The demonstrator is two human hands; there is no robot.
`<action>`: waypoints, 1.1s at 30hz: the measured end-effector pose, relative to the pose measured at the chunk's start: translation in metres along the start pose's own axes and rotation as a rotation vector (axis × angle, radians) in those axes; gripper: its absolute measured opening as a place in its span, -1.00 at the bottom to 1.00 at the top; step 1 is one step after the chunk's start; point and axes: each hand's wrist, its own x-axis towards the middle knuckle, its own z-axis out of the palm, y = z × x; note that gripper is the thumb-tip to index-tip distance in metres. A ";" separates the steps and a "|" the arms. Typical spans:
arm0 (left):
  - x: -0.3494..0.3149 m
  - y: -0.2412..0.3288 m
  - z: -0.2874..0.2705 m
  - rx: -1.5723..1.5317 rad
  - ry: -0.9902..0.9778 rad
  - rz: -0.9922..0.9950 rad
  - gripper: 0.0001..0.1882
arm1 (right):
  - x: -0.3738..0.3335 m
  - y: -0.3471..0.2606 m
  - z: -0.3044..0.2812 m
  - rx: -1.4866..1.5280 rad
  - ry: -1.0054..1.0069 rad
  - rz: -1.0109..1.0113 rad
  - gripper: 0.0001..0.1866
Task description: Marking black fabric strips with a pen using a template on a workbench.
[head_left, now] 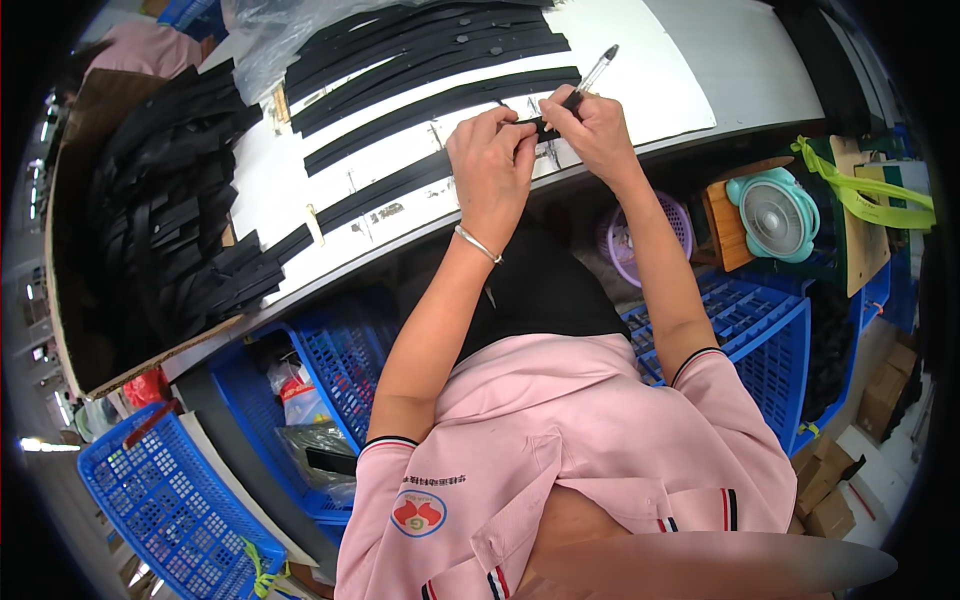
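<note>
My right hand [597, 135] is closed around a clear-barrelled pen [600, 72], its dark end pointing up and away from me. The pen's writing tip is hidden by my fingers. Close beside it, my left hand [488, 160] has its thumb and fingers drawn together on a long black strip [395, 187] near that strip's right end. The strip lies along the near edge of a white board [655, 100] and runs off to the left. Beyond it lie another single black strip [400, 122] and a bundle of black strips [430, 60].
At the left stands a cardboard box [65, 250] heaped with black strips. Clear plastic film [290, 30] lies at the back. Below the table are blue crates [160, 500], a purple basket [680, 225] and a turquoise fan [775, 215]. Another person [150, 48] is at the far left.
</note>
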 end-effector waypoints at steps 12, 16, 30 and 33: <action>-0.004 -0.007 -0.009 0.003 0.001 0.035 -0.68 | 0.006 0.011 0.001 0.031 -0.137 0.039 -0.75; -0.026 0.010 -0.036 0.148 -0.071 -0.014 -0.55 | -0.010 0.036 -0.007 0.405 0.083 0.150 -0.84; -0.004 -0.064 -0.067 0.073 -0.040 -0.056 -0.56 | -0.002 0.057 0.000 0.338 0.138 0.160 -0.78; -0.031 -0.075 -0.136 0.328 -0.062 -0.184 -0.63 | -0.001 0.055 0.000 0.326 0.159 0.141 -0.78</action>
